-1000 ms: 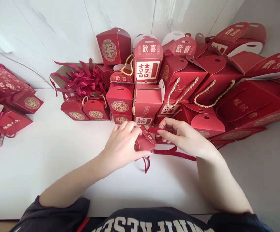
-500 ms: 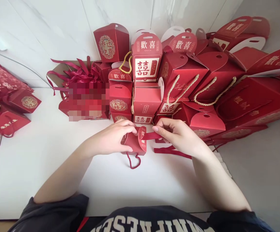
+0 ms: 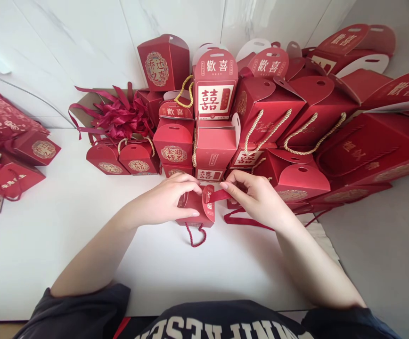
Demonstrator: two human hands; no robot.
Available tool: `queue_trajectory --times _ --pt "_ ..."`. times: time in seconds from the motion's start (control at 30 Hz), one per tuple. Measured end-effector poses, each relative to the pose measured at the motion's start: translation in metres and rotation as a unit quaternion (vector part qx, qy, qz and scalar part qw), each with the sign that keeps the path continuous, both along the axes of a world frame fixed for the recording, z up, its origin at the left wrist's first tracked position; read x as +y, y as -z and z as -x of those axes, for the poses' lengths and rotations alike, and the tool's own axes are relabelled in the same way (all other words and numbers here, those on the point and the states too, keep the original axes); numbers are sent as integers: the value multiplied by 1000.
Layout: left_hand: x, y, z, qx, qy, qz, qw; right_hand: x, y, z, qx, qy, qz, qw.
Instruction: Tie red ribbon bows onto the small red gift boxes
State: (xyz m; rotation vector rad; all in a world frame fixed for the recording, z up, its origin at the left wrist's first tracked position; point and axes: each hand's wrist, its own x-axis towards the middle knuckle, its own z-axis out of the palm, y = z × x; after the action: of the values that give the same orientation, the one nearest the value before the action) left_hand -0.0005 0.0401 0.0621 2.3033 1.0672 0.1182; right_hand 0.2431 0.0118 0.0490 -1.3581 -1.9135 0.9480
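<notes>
Small box (image 3: pixel 199 205) is sitting farther left than earlier; left hand (image 3: pixel 167 200) is gripping it, right hand (image 3: pixel 256 194) is pinching ribbon (image 3: pixel 220 195), which is reaching the flap (image 3: pixel 210 208) but remaining untied.

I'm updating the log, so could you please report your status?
Left hand holding small red box. Right hand pinching red ribbon at box's flap. Stacked boxes just beyond.

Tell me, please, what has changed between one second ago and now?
The left hand and the box have moved left, and the box has turned. More of the ribbon now shows between the box and the right hand. Both hands kept their holds; the stacked boxes stayed in place.
</notes>
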Motion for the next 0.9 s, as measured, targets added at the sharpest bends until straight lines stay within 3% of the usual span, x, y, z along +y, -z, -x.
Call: queue_trajectory --times 0.3,0.77,0.9 --pt "-1 -3 -1 -13 -5 -2 1000 -6 -6 -3 -65 16 -140 988" --pt "0 0 -3 -5 -2 -1 1000 -9 -6 3 -47 -41 -96 993" --pt "2 8 -5 -33 -8 11 999 -8 -1 7 -85 -18 -79 993"
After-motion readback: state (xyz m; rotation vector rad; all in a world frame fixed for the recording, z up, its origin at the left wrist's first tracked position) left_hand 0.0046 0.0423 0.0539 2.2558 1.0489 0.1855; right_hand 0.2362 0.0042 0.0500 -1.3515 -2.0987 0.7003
